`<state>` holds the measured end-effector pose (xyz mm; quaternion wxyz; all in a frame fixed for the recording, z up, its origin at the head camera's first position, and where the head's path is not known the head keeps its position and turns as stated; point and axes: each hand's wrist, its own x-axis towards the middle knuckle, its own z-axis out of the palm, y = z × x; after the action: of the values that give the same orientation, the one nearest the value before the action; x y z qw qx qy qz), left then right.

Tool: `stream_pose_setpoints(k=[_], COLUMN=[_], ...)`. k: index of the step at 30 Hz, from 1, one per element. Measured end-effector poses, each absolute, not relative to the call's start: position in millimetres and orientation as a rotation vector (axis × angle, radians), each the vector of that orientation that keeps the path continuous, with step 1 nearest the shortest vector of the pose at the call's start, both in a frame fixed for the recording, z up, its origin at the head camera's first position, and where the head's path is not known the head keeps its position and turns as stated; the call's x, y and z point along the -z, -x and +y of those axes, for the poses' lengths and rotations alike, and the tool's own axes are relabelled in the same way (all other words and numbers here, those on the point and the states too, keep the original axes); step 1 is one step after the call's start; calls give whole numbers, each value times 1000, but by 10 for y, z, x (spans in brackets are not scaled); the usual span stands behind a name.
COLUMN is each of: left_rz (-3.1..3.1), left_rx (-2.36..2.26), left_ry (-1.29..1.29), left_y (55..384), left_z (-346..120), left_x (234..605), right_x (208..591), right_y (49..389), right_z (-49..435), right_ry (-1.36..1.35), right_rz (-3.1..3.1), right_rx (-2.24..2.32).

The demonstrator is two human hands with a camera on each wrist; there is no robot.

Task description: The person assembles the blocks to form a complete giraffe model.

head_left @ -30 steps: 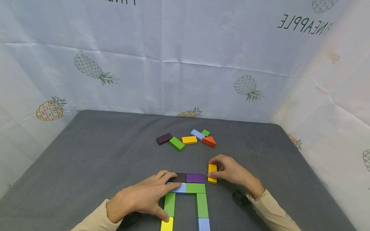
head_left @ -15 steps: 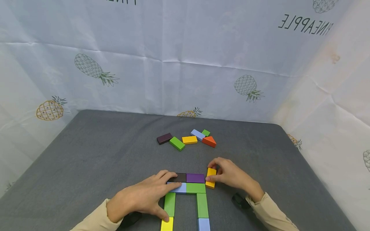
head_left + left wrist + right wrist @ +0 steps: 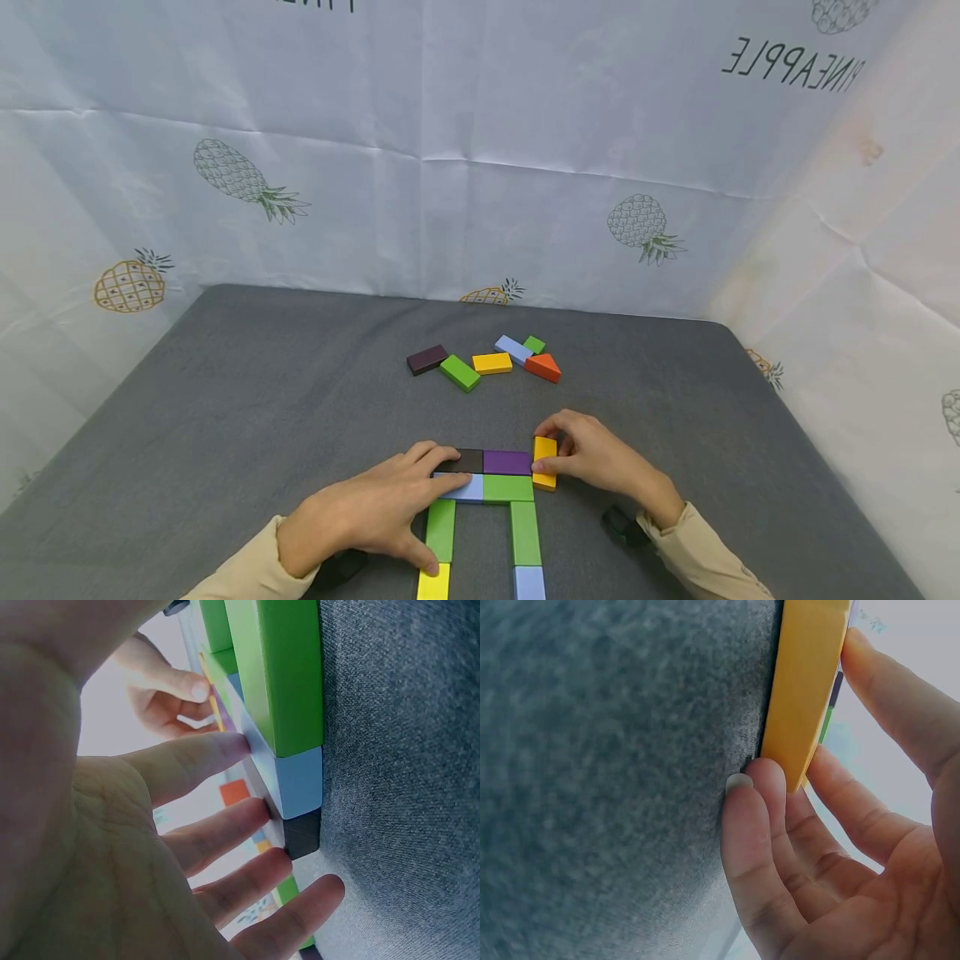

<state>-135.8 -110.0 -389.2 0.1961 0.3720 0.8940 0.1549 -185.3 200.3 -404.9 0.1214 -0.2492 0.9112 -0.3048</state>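
One amber block (image 3: 546, 447) sits lower centre in the head view, pinched between thumb and fingers of the right hand (image 3: 600, 457), just beside a purple block (image 3: 507, 462). The left hand (image 3: 378, 510) is spread, fingertips on one black block (image 3: 470, 461) and one light blue block (image 3: 471, 493). I count eight visible in that layout: those three, plus three green (image 3: 525, 533), another light blue (image 3: 528, 583), one yellow (image 3: 433, 585). Six more pieces lie mid-frame on the grey surface (image 3: 300, 400): two green (image 3: 459, 373), one each of light blue (image 3: 513, 349), yellow (image 3: 492, 363), dark (image 3: 427, 360) and a red triangle (image 3: 543, 367).
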Motion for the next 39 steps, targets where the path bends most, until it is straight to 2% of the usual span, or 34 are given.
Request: stream_pose_setpoints(k=[25, 39], left_rz=[2487, 2502], left_rx=[-428, -419], left_ry=[-1021, -1041], left_y=[1364, 1364], left_z=[-1094, -1094], left_x=[3872, 3886], right_x=[4033, 3934], right_y=[1837, 2002], right_z=[2011, 1971], right_ry=[695, 781], right_rz=[2690, 2766], right_rx=[826, 736])
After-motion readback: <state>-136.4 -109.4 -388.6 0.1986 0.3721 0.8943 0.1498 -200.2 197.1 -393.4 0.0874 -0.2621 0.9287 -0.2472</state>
